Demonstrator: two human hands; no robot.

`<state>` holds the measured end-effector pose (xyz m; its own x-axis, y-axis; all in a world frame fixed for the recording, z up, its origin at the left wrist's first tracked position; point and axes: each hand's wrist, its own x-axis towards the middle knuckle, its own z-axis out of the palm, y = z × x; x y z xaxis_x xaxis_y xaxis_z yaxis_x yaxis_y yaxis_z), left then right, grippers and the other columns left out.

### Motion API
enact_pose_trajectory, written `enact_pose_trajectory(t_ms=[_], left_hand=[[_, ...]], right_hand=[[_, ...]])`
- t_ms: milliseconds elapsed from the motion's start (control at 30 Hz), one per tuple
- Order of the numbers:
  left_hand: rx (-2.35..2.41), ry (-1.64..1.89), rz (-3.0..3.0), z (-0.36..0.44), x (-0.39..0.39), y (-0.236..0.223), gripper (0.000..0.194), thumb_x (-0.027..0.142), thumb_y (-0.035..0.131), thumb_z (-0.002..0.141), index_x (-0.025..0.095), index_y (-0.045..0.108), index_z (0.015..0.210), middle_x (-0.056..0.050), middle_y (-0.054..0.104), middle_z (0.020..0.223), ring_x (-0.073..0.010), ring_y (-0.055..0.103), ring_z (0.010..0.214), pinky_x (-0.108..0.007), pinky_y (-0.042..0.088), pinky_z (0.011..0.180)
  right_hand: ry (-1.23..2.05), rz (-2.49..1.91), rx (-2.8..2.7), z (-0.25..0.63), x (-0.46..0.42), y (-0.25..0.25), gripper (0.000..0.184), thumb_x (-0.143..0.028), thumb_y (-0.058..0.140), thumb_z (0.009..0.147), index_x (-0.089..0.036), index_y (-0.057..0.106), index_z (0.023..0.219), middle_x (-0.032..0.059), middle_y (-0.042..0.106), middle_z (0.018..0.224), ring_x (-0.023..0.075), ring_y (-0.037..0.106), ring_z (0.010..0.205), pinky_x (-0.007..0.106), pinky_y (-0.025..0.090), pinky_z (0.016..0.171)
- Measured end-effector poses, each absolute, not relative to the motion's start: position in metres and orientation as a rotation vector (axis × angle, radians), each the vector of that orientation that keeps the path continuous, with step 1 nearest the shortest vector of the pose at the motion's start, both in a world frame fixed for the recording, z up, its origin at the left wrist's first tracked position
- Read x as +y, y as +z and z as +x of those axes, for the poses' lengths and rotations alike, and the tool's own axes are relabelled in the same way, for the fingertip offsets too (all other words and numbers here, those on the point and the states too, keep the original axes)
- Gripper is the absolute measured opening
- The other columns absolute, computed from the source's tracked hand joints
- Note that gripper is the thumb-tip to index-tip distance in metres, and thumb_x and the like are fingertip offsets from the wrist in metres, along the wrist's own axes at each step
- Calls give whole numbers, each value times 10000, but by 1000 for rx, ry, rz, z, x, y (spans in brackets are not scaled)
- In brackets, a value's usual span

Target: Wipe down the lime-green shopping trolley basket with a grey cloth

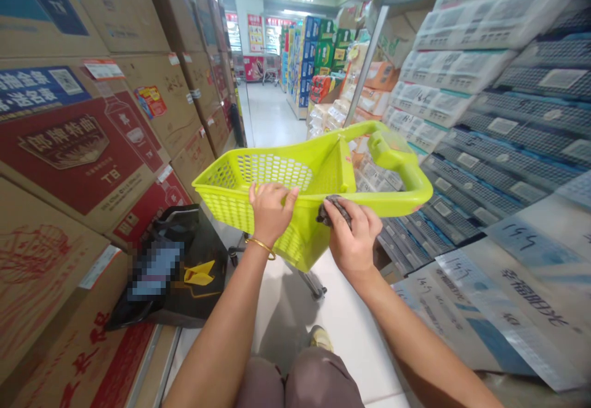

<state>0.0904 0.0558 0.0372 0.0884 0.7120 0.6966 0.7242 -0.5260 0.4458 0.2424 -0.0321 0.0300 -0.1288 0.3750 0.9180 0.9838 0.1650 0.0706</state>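
Head view: your left hand [272, 210] grasps the near rim of the lime-green shopping basket [307, 243], above the floor [360, 334]; your right hand [354, 236] holds a dark cloth [324, 213] against that rim, its outline partly hidden.

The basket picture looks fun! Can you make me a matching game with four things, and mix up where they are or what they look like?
Things:
1. basket
2. dark cloth
3. bracelet
4. shoe

Clues:
A. around the wrist of the left hand
B. down on the floor
C. yellow-green, with many holes
D. bunched under the fingers of the right hand

Pairs: 1-C, 2-D, 3-A, 4-B
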Motion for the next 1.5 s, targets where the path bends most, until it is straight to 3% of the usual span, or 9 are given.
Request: enact_pose_trajectory(t_ms=[67, 100, 200, 300, 600, 900, 1100, 1233, 1500], left_hand=[[-1374, -1504, -2432, 102, 42, 47, 312, 398, 391, 944, 229, 653, 959, -40, 650, 1098, -193, 540, 1062, -432, 214, 1076], [-1306, -1499, -2553, 108, 37, 51, 321, 367, 355, 961, 225, 642, 981, -36, 651, 1098, -178, 546, 1054, -409, 242, 1066], [-1245, -1487, -2770, 122, 28, 56, 411, 355, 283, 979, 190, 635, 849, -28, 668, 876, -155, 578, 888, -326, 385, 911], [-1276, -1519, -2806, 124, 29, 55, 396, 383, 332, 966, 187, 647, 829, -18, 666, 847, -146, 577, 848, -295, 410, 830], [-1360, -1658, -2726, 127, 32, 51, 325, 493, 532, 860, 210, 675, 932, -10, 693, 941, -156, 597, 923, -307, 381, 915], [-1324, -1635, -2769, 126, 27, 51, 307, 448, 449, 919, 270, 694, 966, 14, 702, 969, -153, 598, 953, -317, 385, 895], [-1411, -1613, -2693, 128, 28, 53, 400, 455, 377, 943, 227, 693, 855, -7, 682, 835, -144, 589, 860, -297, 387, 844], [-1474, -1681, -2604, 132, 27, 55, 359, 477, 454, 907, 219, 689, 825, 0, 686, 821, -140, 588, 829, -301, 381, 846], [-1559, -1782, -2535, 132, 21, 55, 282, 467, 599, 824, 215, 700, 748, 13, 691, 767, -143, 598, 793, -314, 388, 831]], right_hand=[[-939, -1324, -1620, 239, -35, 33, 337, -168, 536, 865, -255, 603, 1184, 67, 609, 1144, 174, 485, 1058, 310, 384, 926], [-940, -1326, -1597, 238, -37, 34, 332, -173, 543, 862, -248, 604, 1180, 71, 608, 1134, 176, 489, 1050, 311, 388, 922], [-959, -1321, -1549, 241, -37, 31, 325, -176, 567, 845, -238, 614, 1161, 77, 608, 1097, 186, 499, 1026, 317, 399, 905], [-966, -1265, -1569, 243, -33, 13, 321, -158, 596, 819, -242, 630, 1127, 76, 610, 1056, 192, 502, 995, 318, 412, 877], [-892, -1213, -1811, 238, -31, -52, 228, -184, 579, 841, -238, 651, 1050, 54, 669, 964, 163, 509, 876, 304, 390, 808], [-1028, -1188, -1469, 255, -25, 6, 294, -215, 614, 820, -304, 660, 1097, 43, 639, 1020, 181, 520, 944, 328, 401, 830], [-979, -1204, -1557, 250, -29, -1, 290, -181, 616, 818, -286, 662, 1084, 48, 631, 1033, 169, 505, 954, 310, 403, 844], [-913, -1148, -1596, 247, -30, -3, 322, -146, 593, 824, -274, 645, 1115, 59, 630, 1045, 170, 493, 974, 305, 396, 844], [-1102, -1251, -1406, 252, -51, 42, 317, -153, 591, 818, -267, 647, 1108, 52, 644, 1036, 184, 511, 967, 326, 402, 841]])
